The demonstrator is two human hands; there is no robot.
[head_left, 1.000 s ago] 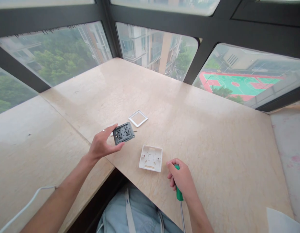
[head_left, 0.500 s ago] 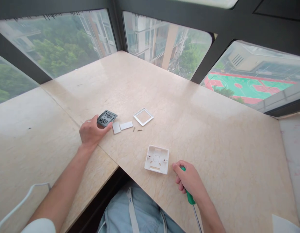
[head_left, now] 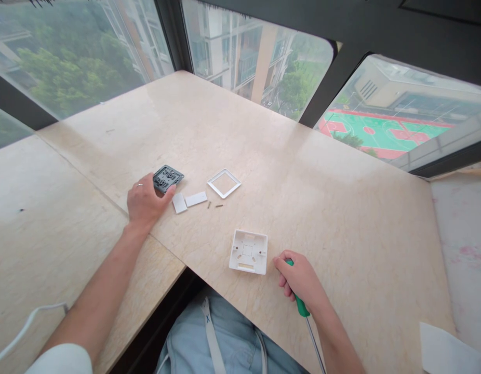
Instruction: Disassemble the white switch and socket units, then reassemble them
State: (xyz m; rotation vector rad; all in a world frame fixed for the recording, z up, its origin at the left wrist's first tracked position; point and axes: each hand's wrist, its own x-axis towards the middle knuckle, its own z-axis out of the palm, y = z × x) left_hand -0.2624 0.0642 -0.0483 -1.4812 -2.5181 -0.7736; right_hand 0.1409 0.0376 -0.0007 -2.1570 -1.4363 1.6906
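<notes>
My left hand (head_left: pixel 144 202) grips the near left side of a dark grey wall switch module (head_left: pixel 168 178), thumb and fingers on its edges. Right by the thumb lie two white rocker caps, a squarish one (head_left: pixel 179 203) and a longer one (head_left: pixel 196 199). Two small screws (head_left: pixel 219 205) rest beside them, and a white square frame (head_left: pixel 224 184) lies behind. A white mounting box (head_left: pixel 248 252) sits with its hollow side up, just left of my right hand (head_left: pixel 297 278). That hand is closed round the green handle of a screwdriver (head_left: pixel 302 306), whose shaft points down toward me.
Everything lies on a beige marble-patterned counter (head_left: pixel 342 223) with a cut-out front edge. A white cable (head_left: pixel 28 324) runs at the lower left. White paper (head_left: pixel 445 348) lies at the lower right. Framed windows (head_left: pixel 259 57) border the back.
The camera view has shifted slightly, moving the whole scene a little in the picture. Both hands keep their holds on the switch module and the screwdriver.
</notes>
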